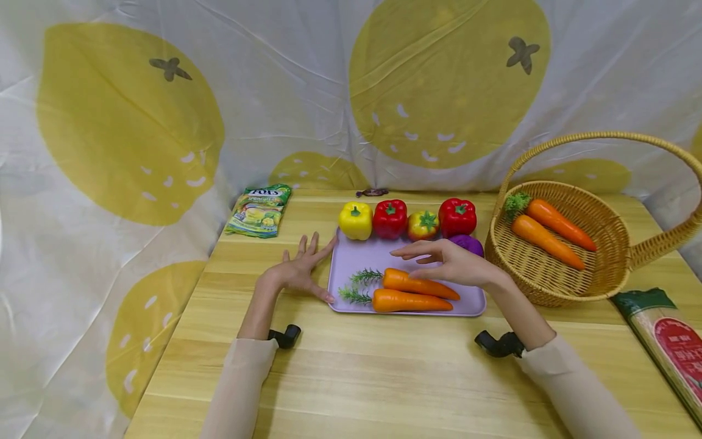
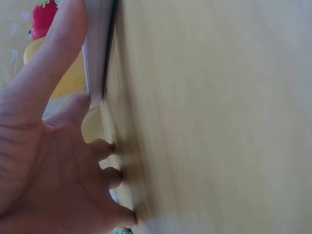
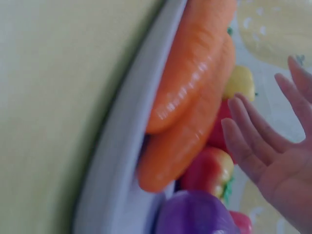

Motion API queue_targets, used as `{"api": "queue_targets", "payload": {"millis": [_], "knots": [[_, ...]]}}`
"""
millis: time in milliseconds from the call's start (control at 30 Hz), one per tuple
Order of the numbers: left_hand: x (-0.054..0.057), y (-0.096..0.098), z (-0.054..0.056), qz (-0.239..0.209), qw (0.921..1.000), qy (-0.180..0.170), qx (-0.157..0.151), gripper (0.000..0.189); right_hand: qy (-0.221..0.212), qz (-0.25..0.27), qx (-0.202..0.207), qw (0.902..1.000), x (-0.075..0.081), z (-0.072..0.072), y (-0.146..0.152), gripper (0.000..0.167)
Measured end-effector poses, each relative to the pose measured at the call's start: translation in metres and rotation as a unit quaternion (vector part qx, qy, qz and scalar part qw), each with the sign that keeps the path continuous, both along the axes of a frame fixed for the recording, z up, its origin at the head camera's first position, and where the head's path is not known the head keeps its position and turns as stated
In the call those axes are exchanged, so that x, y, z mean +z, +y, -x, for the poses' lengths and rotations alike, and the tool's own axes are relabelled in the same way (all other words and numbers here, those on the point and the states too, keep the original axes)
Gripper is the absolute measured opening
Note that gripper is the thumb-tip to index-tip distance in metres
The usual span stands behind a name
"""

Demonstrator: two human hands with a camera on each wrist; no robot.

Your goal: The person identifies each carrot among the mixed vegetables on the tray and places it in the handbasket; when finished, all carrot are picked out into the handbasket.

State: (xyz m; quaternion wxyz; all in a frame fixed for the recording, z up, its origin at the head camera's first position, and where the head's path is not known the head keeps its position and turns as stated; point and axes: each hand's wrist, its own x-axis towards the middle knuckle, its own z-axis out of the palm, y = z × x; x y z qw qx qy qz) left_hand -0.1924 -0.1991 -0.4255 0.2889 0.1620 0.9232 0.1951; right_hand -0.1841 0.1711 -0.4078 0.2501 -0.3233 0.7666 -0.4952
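Note:
A lilac tray (image 1: 356,253) holds two orange carrots with green tops, a rear carrot (image 1: 433,287) and a front carrot (image 1: 411,301), lying side by side. My left hand (image 1: 298,271) spreads its fingers at the tray's left end, thumb and forefinger right at the rim. Over the rear carrot hovers my right hand (image 1: 452,262), fingers extended and nothing held. Along the tray's back stand a yellow bell pepper (image 1: 355,221), a red bell pepper (image 1: 390,219), a red-and-yellow fruit (image 1: 423,225) and another red bell pepper (image 1: 457,217). A round purple vegetable (image 3: 195,214) is partly hidden by the right hand in the head view.
Right of the tray stands a wicker basket (image 1: 548,285) with a tall handle and two more carrots (image 1: 548,241) inside. A noodle packet (image 1: 666,347) lies at the right. A green snack bag (image 1: 259,211) and a small wrapped candy (image 1: 372,192) lie toward the back.

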Motion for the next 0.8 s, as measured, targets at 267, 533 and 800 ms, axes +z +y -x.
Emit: {"api": "queue_targets", "payload": {"millis": [267, 533, 800], "knots": [[0.0, 0.0, 0.0, -0.001, 1.0, 0.003, 0.0, 0.134, -0.016, 0.002, 0.006, 0.9998, -0.011, 0.0, -0.009, 0.05], [0.0, 0.001, 0.0, 0.002, 1.0, 0.001, -0.002, 0.134, -0.02, -0.015, -0.004, 0.9997, -0.018, -0.002, -0.015, 0.045], [0.001, 0.001, 0.0, 0.001, 1.0, -0.001, 0.0, 0.134, -0.027, -0.017, -0.009, 0.9995, -0.02, -0.001, -0.017, 0.043]]}}
